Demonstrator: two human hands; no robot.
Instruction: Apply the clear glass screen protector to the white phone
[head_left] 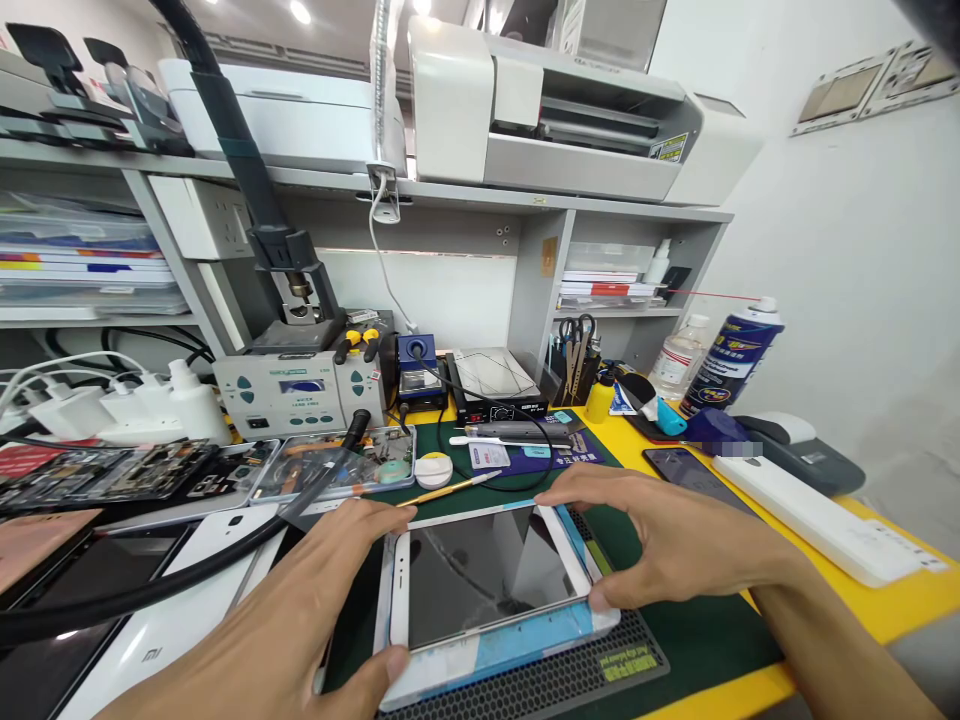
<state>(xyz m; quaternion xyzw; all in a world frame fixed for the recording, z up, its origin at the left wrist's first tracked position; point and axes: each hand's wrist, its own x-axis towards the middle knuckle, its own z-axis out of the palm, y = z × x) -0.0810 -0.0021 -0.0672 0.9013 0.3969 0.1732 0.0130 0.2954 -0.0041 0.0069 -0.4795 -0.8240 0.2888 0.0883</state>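
A white-framed tablet [487, 575] with a dark, reflective screen lies in front of me. Beneath it shows a white slab with light-blue patches [510, 640], its exact kind unclear. My left hand [300, 610] spans the tablet's left end, thumb at the near corner and fingers at the far one. At the right end, my right hand [667, 540] does the same, its thumb on the near right corner. Both hands hold the edges between thumb and fingers. Under the slab is a dark honeycomb-patterned pad [622, 665] on a green mat [720, 640].
A thick black hose [225, 555] crosses the left side over a white Xiaomi device [172, 620]. Behind the tablet lie a thin gold stick [450, 488] and a parts tray [337, 460]. To the right are a phone [697, 480], a white bar-shaped device [810, 520] and a spray can [735, 355].
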